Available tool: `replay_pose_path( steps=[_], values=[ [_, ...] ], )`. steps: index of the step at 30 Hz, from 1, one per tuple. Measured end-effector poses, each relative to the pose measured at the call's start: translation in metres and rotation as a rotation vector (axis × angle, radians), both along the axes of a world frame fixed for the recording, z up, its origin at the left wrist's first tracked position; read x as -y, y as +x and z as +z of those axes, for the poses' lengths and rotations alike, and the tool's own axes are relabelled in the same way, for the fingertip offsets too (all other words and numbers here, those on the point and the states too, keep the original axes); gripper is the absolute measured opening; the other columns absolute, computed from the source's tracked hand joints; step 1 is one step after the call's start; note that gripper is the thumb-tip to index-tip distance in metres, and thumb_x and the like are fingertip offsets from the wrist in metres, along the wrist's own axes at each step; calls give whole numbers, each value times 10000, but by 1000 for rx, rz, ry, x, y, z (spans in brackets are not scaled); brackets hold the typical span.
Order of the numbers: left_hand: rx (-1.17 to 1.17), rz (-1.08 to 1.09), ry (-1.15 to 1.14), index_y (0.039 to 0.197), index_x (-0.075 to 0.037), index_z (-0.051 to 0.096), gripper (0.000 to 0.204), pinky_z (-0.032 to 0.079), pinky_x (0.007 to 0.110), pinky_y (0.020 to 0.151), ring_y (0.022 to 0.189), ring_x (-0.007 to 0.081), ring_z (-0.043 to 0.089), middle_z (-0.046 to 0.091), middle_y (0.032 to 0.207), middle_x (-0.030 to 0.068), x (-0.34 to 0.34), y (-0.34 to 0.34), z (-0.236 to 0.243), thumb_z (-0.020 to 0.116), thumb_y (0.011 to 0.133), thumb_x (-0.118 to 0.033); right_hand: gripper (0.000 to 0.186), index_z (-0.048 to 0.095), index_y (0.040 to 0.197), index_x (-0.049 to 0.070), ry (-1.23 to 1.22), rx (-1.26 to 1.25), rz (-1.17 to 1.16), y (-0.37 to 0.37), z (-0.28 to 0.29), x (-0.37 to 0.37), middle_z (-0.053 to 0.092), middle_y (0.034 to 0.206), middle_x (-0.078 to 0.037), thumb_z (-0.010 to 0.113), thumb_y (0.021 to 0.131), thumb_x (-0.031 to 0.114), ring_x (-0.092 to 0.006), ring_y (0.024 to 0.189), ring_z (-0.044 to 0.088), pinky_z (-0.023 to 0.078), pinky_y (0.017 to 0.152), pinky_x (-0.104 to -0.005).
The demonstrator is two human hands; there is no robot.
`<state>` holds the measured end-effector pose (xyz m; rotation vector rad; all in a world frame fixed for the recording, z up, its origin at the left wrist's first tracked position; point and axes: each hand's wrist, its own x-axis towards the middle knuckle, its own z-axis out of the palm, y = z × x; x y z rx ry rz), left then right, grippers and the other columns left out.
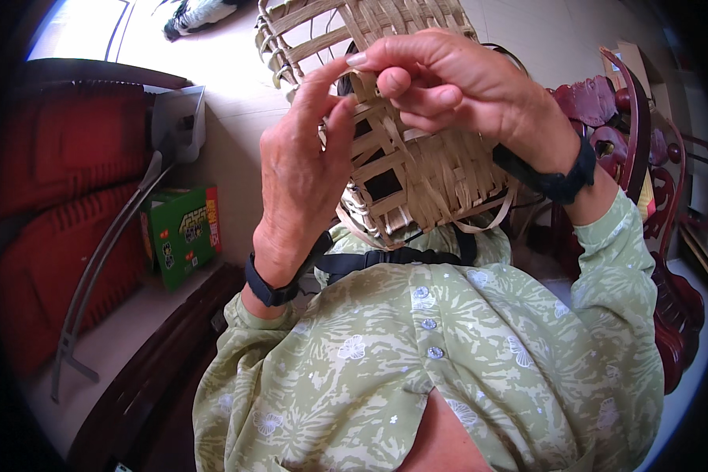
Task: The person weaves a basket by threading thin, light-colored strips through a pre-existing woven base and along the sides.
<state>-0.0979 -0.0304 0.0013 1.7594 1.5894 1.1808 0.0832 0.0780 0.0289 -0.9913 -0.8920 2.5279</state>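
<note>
A tan woven piece (456, 169), made of flat fibre strips, rests on my lap and stretches away from me. Its near part is tightly plaited, while the far left part has open square gaps along a wrapped rim. Over its middle, my left hand (303, 149) pinches a flat tan strip (363, 86) between thumb and forefinger. My right hand (472, 90) meets it from the right, thumb and forefinger closed at the strip's upper end and the other fingers curled. The fingertips of both hands nearly touch, and they partly hide the strip.
Left of me are a red cushioned seat (79, 141), a grey metal-framed stand (173, 130) and a green box (182, 240). Carved dark-red wooden furniture (637, 118) stands on the right. A black-and-white animal (197, 14) lies on the pale floor at the far left.
</note>
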Motion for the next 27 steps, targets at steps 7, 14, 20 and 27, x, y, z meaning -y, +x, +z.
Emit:
replay_pose_path(
  steps=[7,14,20,27],
  values=[
    [17,11,40,1070,-72,614,103,497,376,559,611,304,659,661,731,159,-10,-1,-10,618,974,-109,229,704,988,-55,580,97,87,4,8,14,710,726,-63,666,952,168,-52,452,575,445,393,-187],
    [-26,84,71,1027,-70,602,68,499,384,562,619,310,659,664,744,158,-10,9,-9,623,975,-109,160,724,999,-3,762,362,82,-2,20,21,667,667,10,674,940,138,-46,534,592,481,508,-203],
    [53,79,103,1007,-56,597,79,504,365,566,622,291,664,650,740,153,-9,12,-9,638,972,-113,209,700,1009,5,493,112,18,-1,20,15,679,706,5,677,966,208,7,432,477,365,392,-162],
    [12,118,150,1001,-53,594,60,493,344,561,582,249,614,632,732,143,-9,13,-18,634,973,-88,161,752,960,64,1290,457,-90,-3,-14,31,706,732,8,710,931,217,-85,652,656,516,608,-243]
  ],
)
